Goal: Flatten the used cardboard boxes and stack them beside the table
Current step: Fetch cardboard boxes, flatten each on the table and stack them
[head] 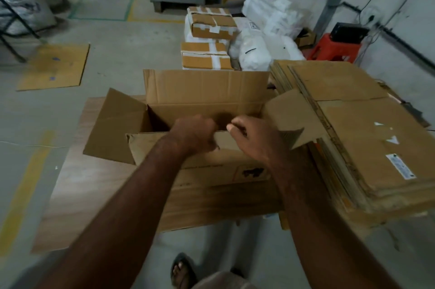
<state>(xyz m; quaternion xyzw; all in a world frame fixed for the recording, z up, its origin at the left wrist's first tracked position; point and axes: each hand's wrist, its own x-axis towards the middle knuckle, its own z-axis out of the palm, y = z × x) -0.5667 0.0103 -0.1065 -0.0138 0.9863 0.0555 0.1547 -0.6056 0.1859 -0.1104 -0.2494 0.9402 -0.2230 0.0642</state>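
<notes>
— What is lying around the open cardboard box (204, 98) on the counter (77, 185)?

— At ten o'clock, a flat cardboard sheet (55, 66) is lying on the floor (122, 53). At twelve, taped parcels (207, 55) and white sacks (255, 53) are crowding behind it. At three, a stack of flattened boxes (360, 138) is sitting, the box's right flap resting against it.

— And the hands?

— The left hand (195, 134) is curling over the near flap's top edge; the right hand (253, 139), just beside at three o'clock, is pinching that edge too.
</notes>
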